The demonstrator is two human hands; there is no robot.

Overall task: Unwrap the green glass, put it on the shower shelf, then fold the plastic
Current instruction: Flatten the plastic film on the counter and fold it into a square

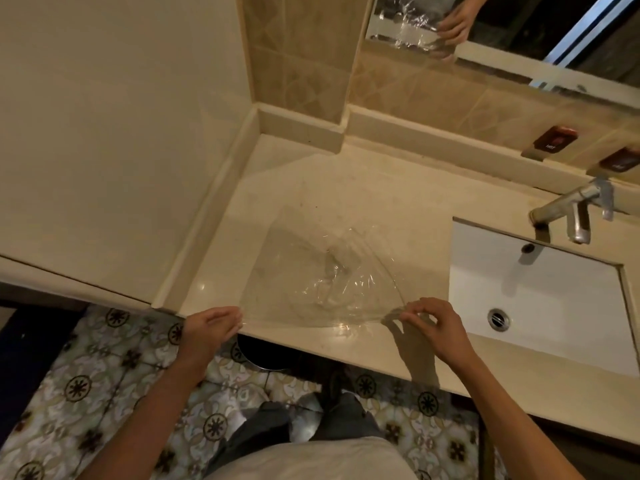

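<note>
Clear plastic sheet (pixel 311 271) lies spread over the cream countertop (pixel 363 174) — left hand (pixel 211 327) and right hand (pixel 429 323), set apart, each pinch a near corner, probably to keep it taut for folding. No green glass is in sight.

Plastic (pixel 322 271) on counter (pixel 381 188), left of sink (pixel 540 289)

A clear plastic sheet (pixel 311 271) is lying spread over the middle of a cream counter (pixel 381 188), its near corners pinched by the left hand (pixel 211 329) and right hand (pixel 433 323) at the counter's front edge. Bare counter is showing behind the sheet, up to the tiled wall (pixel 433 98). A wall (pixel 121 133) is closing off the left side. To the right, a sink (pixel 540 292) is sitting with a tap (pixel 568 209) jutting over it.
</note>
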